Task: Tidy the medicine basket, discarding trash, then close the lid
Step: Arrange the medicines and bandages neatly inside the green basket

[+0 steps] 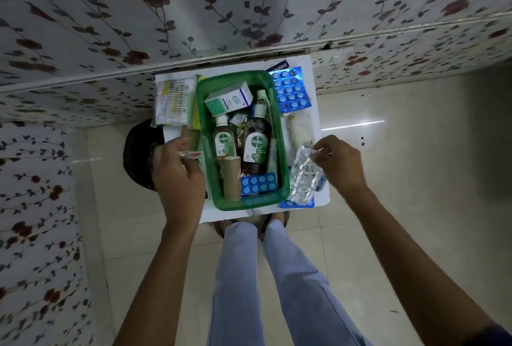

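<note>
A green plastic basket (pixel 203 113) stands on a small white table (pixel 310 68). Inside it are two Dettol bottles (pixel 255 143), a white-green medicine box (pixel 228 102), a cardboard tube (pixel 232 178) and a blue blister strip (pixel 259 183). My left hand (pixel 178 168) is at the basket's left side, fingers closed on a small white-red box (pixel 191 155). My right hand (pixel 342 164) is to the right of the basket and pinches a crumpled silver blister strip (pixel 304 176) by its top edge.
A black bin (pixel 137 151) stands on the floor left of the table. A large blue blister sheet (pixel 291 89) and a white lump (pixel 300 129) lie right of the basket, stacked medicine boxes (pixel 173 102) on the left. My legs are below the table.
</note>
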